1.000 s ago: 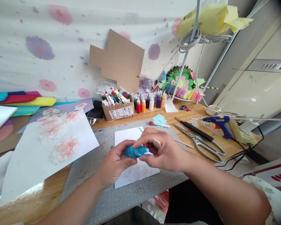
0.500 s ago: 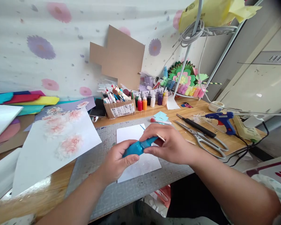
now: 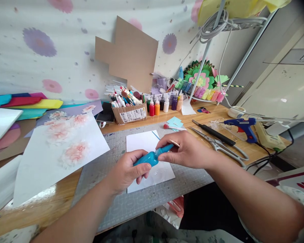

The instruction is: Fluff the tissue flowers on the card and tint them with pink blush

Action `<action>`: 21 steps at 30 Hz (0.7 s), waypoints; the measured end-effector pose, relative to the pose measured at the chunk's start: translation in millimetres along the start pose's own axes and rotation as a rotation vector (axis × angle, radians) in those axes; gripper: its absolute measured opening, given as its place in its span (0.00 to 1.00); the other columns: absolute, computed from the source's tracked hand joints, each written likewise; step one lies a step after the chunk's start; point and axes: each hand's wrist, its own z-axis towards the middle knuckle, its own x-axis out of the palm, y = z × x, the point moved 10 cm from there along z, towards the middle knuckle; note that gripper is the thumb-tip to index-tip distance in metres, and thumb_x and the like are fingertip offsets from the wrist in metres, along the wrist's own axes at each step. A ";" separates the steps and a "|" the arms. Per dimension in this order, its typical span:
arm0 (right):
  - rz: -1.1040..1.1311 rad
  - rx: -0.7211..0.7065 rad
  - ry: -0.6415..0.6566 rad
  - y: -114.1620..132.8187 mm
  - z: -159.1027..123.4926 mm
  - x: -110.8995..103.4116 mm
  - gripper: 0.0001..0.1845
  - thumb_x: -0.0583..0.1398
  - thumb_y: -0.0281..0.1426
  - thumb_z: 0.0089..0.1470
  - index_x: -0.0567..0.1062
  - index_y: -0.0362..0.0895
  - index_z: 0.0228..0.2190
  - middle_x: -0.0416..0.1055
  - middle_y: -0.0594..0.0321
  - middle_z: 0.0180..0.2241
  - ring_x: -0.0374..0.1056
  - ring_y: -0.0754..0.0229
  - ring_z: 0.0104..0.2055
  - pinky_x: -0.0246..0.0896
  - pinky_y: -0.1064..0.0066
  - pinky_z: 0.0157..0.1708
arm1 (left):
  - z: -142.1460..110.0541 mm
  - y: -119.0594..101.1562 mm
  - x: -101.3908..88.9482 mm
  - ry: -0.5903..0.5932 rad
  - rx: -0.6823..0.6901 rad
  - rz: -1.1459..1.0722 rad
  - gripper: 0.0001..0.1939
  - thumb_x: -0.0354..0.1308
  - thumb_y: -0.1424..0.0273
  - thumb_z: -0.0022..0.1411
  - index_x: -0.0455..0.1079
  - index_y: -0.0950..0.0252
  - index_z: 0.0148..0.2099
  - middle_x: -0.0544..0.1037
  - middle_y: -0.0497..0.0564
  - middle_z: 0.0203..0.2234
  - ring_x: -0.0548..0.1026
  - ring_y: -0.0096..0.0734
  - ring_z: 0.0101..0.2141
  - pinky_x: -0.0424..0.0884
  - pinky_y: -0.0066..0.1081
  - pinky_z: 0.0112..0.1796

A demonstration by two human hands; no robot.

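Observation:
My left hand (image 3: 131, 168) is closed around the body of a blue paint bottle (image 3: 151, 158), which is tilted up to the right. At the bottle's neck, the fingers of my right hand (image 3: 182, 150) pinch the blue nozzle cap (image 3: 165, 149). A thin wooden stick (image 3: 174, 143) also pokes out between the fingers of that hand. Whether the cap is fully loose from the neck I cannot tell. Below both hands lies a white sheet of paper (image 3: 139, 139) with a thin blue strip near its top edge. It rests on a grey cutting mat (image 3: 111, 202).
Behind are a cardboard box of pens and brushes (image 3: 133, 114) and several paint bottles (image 3: 157, 107). Scissors (image 3: 219, 145), a black-handled knife (image 3: 216, 133) and a blue glue gun (image 3: 243, 126) lie right. A flower-printed sheet (image 3: 40, 165) covers the left side.
The bottle shows more of its neck between my two hands, and my right hand with the cap has shifted slightly right and up. The camera view has tilted a little.

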 end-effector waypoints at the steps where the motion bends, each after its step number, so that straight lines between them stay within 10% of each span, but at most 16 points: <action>1: 0.007 -0.012 0.008 1.5 -0.8 -0.7 0.10 0.64 0.33 0.51 0.75 0.38 0.33 0.69 0.66 0.23 0.61 0.68 0.24 0.55 0.75 0.25 | 0.0 0.7 0.5 0.003 -0.008 -0.008 0.22 0.63 0.53 0.53 0.68 0.68 0.35 0.71 0.45 0.20 0.65 0.18 0.18 0.61 0.18 0.18; 9: 0.616 -0.043 -0.187 -26.4 -15.6 -42.0 0.14 0.68 0.32 0.46 0.76 0.44 0.37 0.76 0.61 0.33 0.71 0.61 0.35 0.64 0.69 0.35 | -1.5 -7.7 8.1 0.069 0.038 -0.283 0.20 0.63 0.54 0.54 0.70 0.67 0.37 0.72 0.47 0.21 0.66 0.20 0.19 0.62 0.20 0.20; 21: 1.016 -0.174 -0.100 -18.7 -14.8 -33.0 0.13 0.68 0.28 0.46 0.75 0.45 0.37 0.77 0.62 0.32 0.71 0.64 0.36 0.61 0.72 0.35 | -1.3 -11.1 2.5 0.068 0.159 -0.332 0.19 0.64 0.57 0.55 0.73 0.59 0.47 0.73 0.50 0.37 0.71 0.30 0.36 0.69 0.28 0.37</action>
